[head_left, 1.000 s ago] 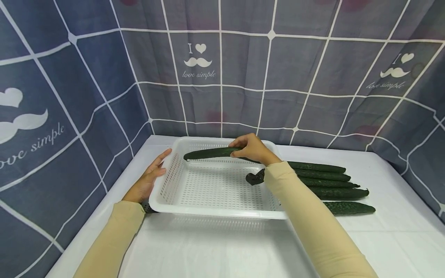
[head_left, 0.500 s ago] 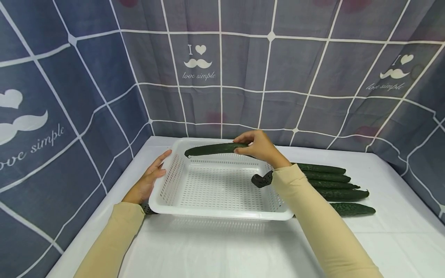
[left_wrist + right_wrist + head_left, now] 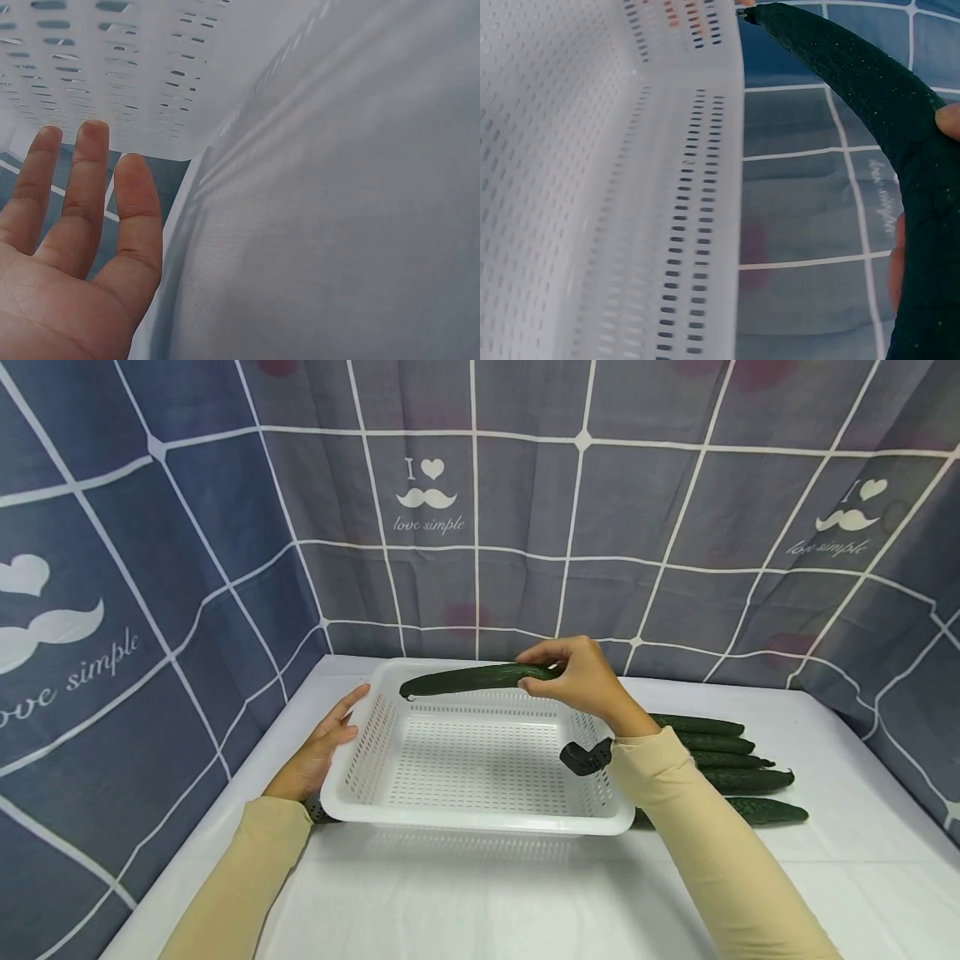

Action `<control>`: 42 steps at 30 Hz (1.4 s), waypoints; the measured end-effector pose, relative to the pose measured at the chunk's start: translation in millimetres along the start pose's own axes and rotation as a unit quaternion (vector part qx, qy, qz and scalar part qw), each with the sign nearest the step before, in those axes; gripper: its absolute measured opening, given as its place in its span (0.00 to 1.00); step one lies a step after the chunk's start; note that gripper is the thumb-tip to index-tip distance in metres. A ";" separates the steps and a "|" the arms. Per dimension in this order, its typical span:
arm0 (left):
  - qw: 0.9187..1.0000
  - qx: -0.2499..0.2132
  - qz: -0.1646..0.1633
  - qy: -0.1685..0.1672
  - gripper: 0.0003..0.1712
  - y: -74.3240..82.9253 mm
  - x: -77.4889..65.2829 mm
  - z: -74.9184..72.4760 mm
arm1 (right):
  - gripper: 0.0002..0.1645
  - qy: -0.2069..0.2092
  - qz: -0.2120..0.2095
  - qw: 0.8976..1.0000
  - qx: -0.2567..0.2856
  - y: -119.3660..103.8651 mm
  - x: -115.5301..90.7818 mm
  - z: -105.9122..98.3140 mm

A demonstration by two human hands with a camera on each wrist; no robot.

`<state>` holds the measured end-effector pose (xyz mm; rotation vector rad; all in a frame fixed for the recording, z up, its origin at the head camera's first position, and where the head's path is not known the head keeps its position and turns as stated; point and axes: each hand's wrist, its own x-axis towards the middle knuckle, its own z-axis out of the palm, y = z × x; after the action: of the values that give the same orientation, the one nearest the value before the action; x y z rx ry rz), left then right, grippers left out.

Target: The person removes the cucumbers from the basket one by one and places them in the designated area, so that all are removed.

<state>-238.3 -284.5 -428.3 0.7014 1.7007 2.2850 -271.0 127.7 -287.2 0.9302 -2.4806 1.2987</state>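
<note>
A long dark green cucumber (image 3: 472, 680) hangs above the back part of a white perforated plastic basket (image 3: 480, 821). My right hand (image 3: 581, 681) pinches it near its right end, between thumb and fingers. In the right wrist view the cucumber (image 3: 855, 75) slants beside the basket's wall (image 3: 705, 187), with a fingertip and thumb on its sides. At the basket's left end is my left hand (image 3: 318, 747), its fingers spread and fairly straight along the outer side. The left wrist view has this hand (image 3: 82, 247) palm up near the perforated wall (image 3: 150, 67); firm contact is unclear.
Several more cucumbers (image 3: 750, 779) lie in a row on the white tablecloth (image 3: 480, 902), right of the basket and partly behind the right forearm. A grey checked curtain (image 3: 525, 502) stands close behind the table, with another side at left.
My right hand has moved to the right along the cucumber toward its end, and slightly up. The cucumber has risen a little. My left hand and the basket have barely moved.
</note>
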 end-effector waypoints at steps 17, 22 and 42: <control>1.000 0.001 0.005 -0.012 0.34 1.1 0.3 1.3 | 0.14 0.049 -0.041 0.998 0.012 -11.9 -38.6 -31.7; 1.000 -0.006 0.004 -0.015 0.34 0.5 0.1 1.2 | 0.14 0.057 -0.035 0.998 0.022 -9.2 -51.4 -39.9; 1.000 0.007 0.004 -0.012 0.35 4.6 -2.3 4.5 | 0.16 0.103 -0.065 0.992 0.044 9.0 -98.7 -62.5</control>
<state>-233.6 -283.2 -423.5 0.7384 1.7088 2.2623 -206.2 224.7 -298.9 0.9092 -2.1875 1.3933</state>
